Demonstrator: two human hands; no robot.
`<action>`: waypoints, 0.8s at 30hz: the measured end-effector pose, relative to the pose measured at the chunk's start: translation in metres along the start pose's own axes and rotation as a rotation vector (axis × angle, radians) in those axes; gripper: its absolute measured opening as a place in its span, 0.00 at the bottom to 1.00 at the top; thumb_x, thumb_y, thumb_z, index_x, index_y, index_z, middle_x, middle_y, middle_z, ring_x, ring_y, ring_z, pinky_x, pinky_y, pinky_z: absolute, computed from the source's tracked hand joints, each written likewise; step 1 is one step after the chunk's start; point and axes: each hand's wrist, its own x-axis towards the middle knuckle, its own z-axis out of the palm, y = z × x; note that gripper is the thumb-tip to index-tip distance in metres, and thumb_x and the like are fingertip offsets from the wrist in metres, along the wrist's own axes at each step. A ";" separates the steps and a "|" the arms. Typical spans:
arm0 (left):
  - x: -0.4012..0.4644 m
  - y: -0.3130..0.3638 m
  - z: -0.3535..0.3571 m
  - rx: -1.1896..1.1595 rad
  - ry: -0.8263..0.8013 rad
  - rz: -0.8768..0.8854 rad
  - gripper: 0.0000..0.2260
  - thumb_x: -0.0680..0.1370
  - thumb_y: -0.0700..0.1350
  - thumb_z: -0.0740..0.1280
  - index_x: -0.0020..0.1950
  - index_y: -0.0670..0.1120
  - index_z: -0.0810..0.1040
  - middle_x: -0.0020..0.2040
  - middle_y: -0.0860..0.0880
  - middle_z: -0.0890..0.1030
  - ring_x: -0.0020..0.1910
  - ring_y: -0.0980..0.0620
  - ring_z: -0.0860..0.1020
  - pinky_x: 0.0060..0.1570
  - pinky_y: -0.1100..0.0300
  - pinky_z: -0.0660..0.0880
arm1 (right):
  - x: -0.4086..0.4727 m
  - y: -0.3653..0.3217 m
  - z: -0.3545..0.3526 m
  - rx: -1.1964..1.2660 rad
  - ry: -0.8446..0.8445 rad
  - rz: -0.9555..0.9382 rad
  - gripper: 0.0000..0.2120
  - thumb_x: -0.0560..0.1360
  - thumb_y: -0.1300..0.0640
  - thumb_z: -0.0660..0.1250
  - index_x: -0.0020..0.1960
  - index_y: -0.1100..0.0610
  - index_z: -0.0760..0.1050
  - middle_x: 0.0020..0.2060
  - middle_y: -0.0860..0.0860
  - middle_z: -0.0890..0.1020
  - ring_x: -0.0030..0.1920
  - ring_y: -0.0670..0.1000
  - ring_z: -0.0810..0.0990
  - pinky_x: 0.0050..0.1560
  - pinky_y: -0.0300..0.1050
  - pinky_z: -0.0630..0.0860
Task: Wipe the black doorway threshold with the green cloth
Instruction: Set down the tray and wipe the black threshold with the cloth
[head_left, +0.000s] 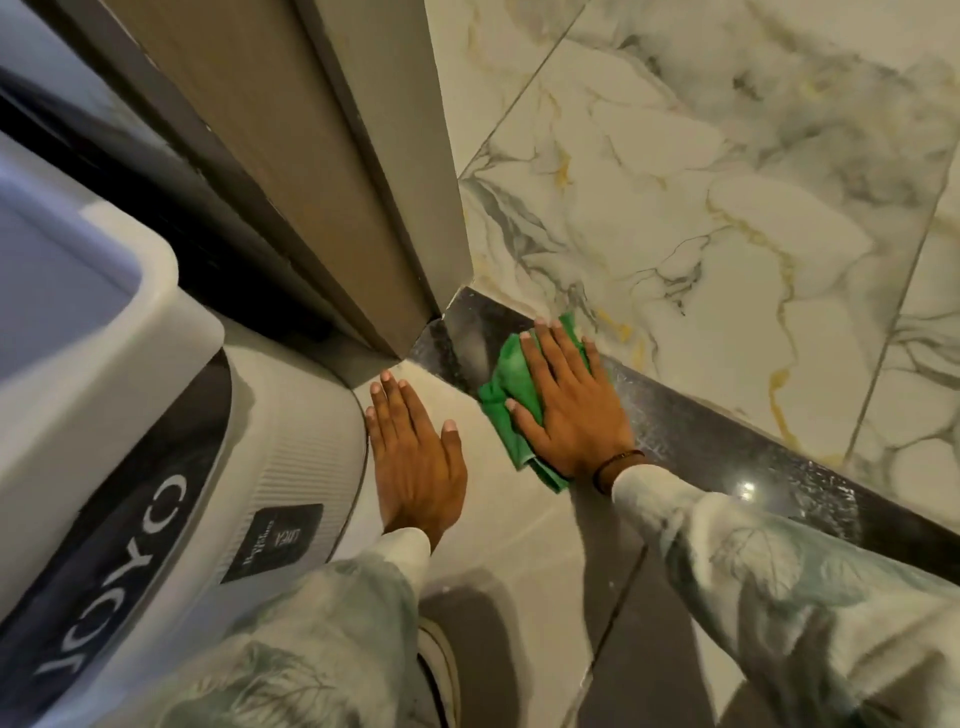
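Note:
The black doorway threshold (727, 452) runs as a glossy dark strip from the door frame's foot down to the right, between two floors. A crumpled green cloth (506, 384) lies on its upper part. My right hand (569, 400) presses flat on the cloth with fingers spread, covering most of it. My left hand (415, 457) rests flat and empty on the pale floor tile to the left of the threshold, fingers pointing at the door frame.
A brown door frame (374, 208) rises at the threshold's upper end. A large white plastic bin (156, 415) with dark lettering stands close on the left. White marble tiles (727, 208) with grey and gold veins lie beyond the threshold. My shoe (441, 670) is below.

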 end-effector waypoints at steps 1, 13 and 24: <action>-0.002 0.002 0.000 -0.008 -0.009 -0.002 0.34 0.84 0.56 0.45 0.84 0.37 0.42 0.86 0.38 0.44 0.85 0.40 0.44 0.84 0.43 0.45 | -0.010 0.016 -0.002 -0.006 0.008 0.050 0.38 0.80 0.35 0.47 0.82 0.56 0.51 0.82 0.56 0.54 0.83 0.57 0.50 0.81 0.63 0.50; -0.028 0.036 0.009 0.014 -0.003 0.034 0.33 0.85 0.54 0.48 0.84 0.36 0.47 0.86 0.36 0.48 0.85 0.37 0.48 0.84 0.42 0.48 | -0.099 0.058 -0.002 -0.032 0.014 0.144 0.36 0.80 0.38 0.49 0.82 0.54 0.48 0.83 0.54 0.49 0.83 0.56 0.44 0.80 0.63 0.50; -0.026 0.037 0.011 0.048 0.025 0.033 0.34 0.84 0.56 0.46 0.84 0.37 0.47 0.85 0.36 0.50 0.84 0.35 0.51 0.83 0.41 0.50 | -0.128 0.060 0.000 -0.027 -0.001 0.193 0.35 0.81 0.40 0.50 0.83 0.53 0.47 0.83 0.52 0.49 0.83 0.55 0.45 0.81 0.63 0.50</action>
